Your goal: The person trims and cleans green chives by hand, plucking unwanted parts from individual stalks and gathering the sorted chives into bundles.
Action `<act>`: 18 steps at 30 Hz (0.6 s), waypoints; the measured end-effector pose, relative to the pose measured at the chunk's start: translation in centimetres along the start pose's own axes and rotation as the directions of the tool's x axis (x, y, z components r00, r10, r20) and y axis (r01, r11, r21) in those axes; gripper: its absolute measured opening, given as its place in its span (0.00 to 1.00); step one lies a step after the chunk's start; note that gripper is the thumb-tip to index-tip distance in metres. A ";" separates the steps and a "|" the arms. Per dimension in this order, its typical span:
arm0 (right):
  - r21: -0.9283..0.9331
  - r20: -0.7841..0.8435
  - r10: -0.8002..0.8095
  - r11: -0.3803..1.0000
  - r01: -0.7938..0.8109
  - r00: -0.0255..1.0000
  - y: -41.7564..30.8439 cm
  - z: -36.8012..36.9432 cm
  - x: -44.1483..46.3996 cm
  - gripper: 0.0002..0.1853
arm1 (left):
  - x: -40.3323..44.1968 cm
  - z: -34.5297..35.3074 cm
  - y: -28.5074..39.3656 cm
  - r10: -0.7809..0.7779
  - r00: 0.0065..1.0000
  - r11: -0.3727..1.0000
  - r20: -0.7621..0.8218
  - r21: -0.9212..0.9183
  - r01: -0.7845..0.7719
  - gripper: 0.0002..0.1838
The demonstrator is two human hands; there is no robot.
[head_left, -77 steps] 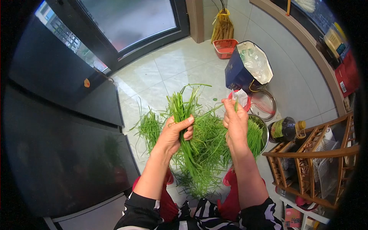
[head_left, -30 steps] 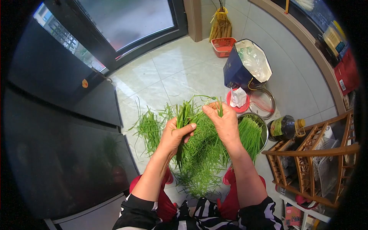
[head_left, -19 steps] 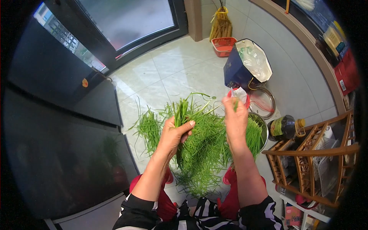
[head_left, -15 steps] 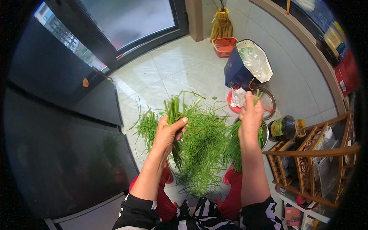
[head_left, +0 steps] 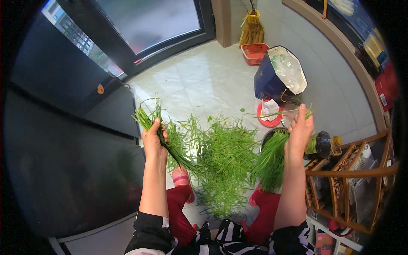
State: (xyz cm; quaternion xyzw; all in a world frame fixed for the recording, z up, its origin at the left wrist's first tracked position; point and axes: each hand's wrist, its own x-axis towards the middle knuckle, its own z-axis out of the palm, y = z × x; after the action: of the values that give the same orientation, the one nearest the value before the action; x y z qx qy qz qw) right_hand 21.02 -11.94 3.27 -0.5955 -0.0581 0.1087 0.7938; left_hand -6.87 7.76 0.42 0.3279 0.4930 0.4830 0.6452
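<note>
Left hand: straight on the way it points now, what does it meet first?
Probably the door, across the tiled floor; the left hand, gripping green stalks, looks unobstructed until then. Depth is unclear: if it slants down, the floor comes first.

Room over floor tiles [head_left: 208, 87] beyond green heap [head_left: 229, 157]; bottle [head_left: 322, 143] obstructs beside right hand [head_left: 300, 128].

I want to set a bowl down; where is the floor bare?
The widest bare patch is the tiled floor between the door and the loose greens, with the dark cabinet on its left and the blue bag on its right. Nearer, the right is crowded with the red dish, pot, bottle and wooden rack.
</note>
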 end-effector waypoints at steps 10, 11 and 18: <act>-0.730 0.614 0.414 0.622 0.283 0.672 1.6 2.2 -3.3 0.14 | -3.3 3.2 -1.0 -0.263 0.873 0.955 0.410 -0.015 0.295 0.13; -0.732 0.611 0.414 0.620 0.282 0.675 1.7 2.6 -3.8 0.14 | -3.7 3.6 -1.4 -0.296 0.848 0.946 0.440 0.011 0.324 0.13; -0.445 0.536 0.184 0.891 0.091 0.824 1.5 3.9 -4.8 0.15 | -6.2 4.9 -2.4 -0.384 0.746 0.923 0.544 0.248 0.294 0.08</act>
State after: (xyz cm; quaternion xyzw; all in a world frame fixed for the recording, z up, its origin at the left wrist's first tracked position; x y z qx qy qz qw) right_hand 15.34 -9.03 3.08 -0.7053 -0.2989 0.2835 0.5770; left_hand -1.79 1.36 1.74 0.4109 0.3567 0.1959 0.8158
